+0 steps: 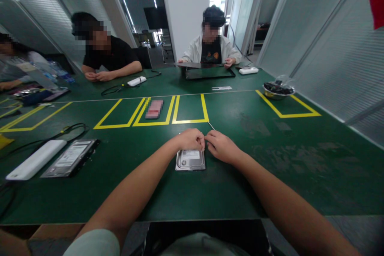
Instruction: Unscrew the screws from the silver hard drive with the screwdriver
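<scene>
A silver hard drive (190, 161) lies flat on the green table (270, 176) right in front of me. My left hand (191, 139) rests over its far edge with the fingers curled. My right hand (220, 146) meets it fingertip to fingertip and pinches a thin metal tool (211, 126) whose shaft sticks out towards the far side. The tool's tip is hidden under my fingers, so where it touches the drive I cannot tell.
A second hard drive (71, 157) and a white box (36, 159) lie at the left with black cables. Yellow tape boxes (189, 109) mark the middle; one holds a pink thing (154, 109). A metal bowl (278, 90) sits far right. Three people sit at the far side.
</scene>
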A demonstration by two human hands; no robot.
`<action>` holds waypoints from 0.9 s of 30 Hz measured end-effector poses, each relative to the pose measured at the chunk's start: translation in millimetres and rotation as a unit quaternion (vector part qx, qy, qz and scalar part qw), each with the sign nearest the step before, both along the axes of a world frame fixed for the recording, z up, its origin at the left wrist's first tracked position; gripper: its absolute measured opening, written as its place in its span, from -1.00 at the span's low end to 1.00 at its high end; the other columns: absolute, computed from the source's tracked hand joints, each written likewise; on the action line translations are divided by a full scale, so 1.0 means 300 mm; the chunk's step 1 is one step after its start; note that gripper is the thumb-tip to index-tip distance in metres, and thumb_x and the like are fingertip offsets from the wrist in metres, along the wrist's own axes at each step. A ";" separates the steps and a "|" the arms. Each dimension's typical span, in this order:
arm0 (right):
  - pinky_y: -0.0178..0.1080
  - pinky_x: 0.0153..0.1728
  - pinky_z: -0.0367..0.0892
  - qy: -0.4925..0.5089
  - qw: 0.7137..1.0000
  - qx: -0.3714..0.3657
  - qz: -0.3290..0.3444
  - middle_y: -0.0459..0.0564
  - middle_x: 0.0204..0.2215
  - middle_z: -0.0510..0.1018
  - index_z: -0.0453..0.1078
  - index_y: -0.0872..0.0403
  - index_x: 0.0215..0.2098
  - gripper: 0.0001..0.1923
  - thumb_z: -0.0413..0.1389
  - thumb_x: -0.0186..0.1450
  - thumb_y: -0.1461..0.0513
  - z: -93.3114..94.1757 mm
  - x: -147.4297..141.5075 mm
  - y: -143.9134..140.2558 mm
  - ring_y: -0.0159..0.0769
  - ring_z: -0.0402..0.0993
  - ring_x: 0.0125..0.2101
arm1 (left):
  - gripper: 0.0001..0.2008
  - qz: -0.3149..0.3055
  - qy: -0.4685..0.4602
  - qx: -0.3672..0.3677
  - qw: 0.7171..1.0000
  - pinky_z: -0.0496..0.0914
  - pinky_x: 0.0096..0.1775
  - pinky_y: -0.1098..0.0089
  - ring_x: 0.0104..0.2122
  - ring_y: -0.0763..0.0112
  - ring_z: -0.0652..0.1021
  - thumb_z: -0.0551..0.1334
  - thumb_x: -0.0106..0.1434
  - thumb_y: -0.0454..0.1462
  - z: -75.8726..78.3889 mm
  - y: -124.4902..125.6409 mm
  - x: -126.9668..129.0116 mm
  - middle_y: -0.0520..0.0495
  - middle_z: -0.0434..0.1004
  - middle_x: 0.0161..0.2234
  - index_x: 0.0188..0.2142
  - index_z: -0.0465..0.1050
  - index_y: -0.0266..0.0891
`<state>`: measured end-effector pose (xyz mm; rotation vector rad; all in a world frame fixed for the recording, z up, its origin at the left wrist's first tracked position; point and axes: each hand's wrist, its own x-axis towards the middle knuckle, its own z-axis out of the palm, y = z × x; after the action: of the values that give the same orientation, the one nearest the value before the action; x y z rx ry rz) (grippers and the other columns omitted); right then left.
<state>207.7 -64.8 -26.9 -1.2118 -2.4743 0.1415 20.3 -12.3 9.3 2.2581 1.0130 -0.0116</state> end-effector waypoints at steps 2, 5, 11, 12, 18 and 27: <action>-0.21 -0.10 0.32 -0.003 1.000 0.000 -0.002 0.10 -0.21 0.47 0.45 0.14 -0.19 -0.81 0.00 0.34 0.34 -0.001 0.001 0.000 -0.21 0.40 -0.17 | -0.87 0.007 0.005 -0.005 1.000 0.22 -0.50 0.50 -0.50 0.47 0.48 0.32 0.01 -0.32 -0.001 0.002 0.004 0.05 0.56 -0.50 -0.39 0.62 -0.23; -0.22 -0.08 0.32 -0.007 1.000 -0.001 -0.005 0.11 -0.19 0.47 0.45 0.14 -0.17 -0.80 0.01 0.33 0.34 0.001 0.002 -0.001 -0.21 0.40 -0.15 | -0.89 0.006 0.006 -0.014 1.000 0.23 -0.50 0.50 -0.49 0.46 0.50 0.35 0.01 -0.31 -0.005 0.008 0.006 0.03 0.56 -0.49 -0.40 0.60 -0.25; -0.24 -0.08 0.33 -0.022 1.000 0.000 -0.006 0.08 -0.19 0.47 0.45 0.13 -0.13 -0.78 0.00 0.34 0.35 0.012 -0.002 -0.004 -0.25 0.41 -0.15 | -0.85 -0.006 -0.032 0.001 0.999 0.27 -0.45 0.52 -0.47 0.48 0.51 0.37 0.05 -0.31 -0.011 -0.004 -0.026 0.07 0.54 -0.47 -0.32 0.55 -0.26; -0.24 -0.07 0.33 -0.026 1.000 0.000 -0.008 0.08 -0.19 0.47 0.45 0.13 -0.12 -0.77 0.00 0.34 0.35 0.013 -0.003 -0.005 -0.25 0.41 -0.15 | -0.85 -0.009 -0.042 0.011 0.999 0.28 -0.43 0.51 -0.45 0.49 0.51 0.35 0.08 -0.33 -0.008 -0.014 -0.036 0.07 0.54 -0.46 -0.30 0.53 -0.26; -0.24 -0.01 0.28 -0.064 0.997 0.007 -0.043 0.08 -0.17 0.49 0.45 0.12 -0.09 -0.76 -0.01 0.36 0.31 0.029 -0.007 -0.008 -0.23 0.39 -0.10 | -0.92 0.005 -0.079 0.133 0.988 0.27 -0.24 0.38 -0.32 0.38 0.47 0.22 0.24 -0.33 0.015 -0.094 -0.107 0.00 0.51 -0.35 -0.30 0.50 -0.25; -0.10 -0.13 0.28 -0.142 0.963 0.007 -0.231 0.22 -0.17 0.43 0.37 0.17 -0.10 -0.79 -0.01 0.36 0.24 0.071 -0.004 -0.024 -0.02 0.39 -0.13 | -0.62 -0.054 -0.122 0.263 0.956 0.26 0.05 0.17 -0.02 0.18 0.48 0.15 0.34 0.00 -0.038 -0.176 -0.186 -0.11 0.54 -0.06 -0.04 0.46 -0.20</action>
<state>206.5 -71.8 -5.6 -1.8747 -2.3296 -0.1880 -35.5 -65.1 -2.0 2.7012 0.8231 0.5366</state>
